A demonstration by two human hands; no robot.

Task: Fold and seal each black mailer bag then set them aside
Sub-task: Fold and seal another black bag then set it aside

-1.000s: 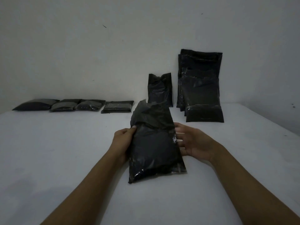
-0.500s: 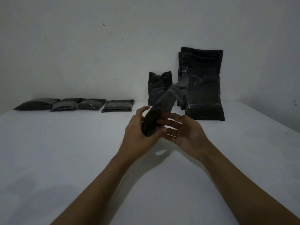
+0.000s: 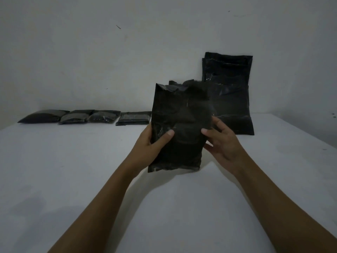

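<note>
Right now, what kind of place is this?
Likely a home packing spot: bare white table against a blank wall, stack of black mailers leaning there, sealed packs in a row.

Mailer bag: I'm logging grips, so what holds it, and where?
Both hands hold the mailer bag upright: left hand on its left edge, right hand on its right.

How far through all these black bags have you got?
Four folded bags lie in a row by the wall on the left, so those look done. Both hands, left hand and right hand, hold one upright bag, its top not yet folded. A stack of bags leaning on the wall is left.
</note>
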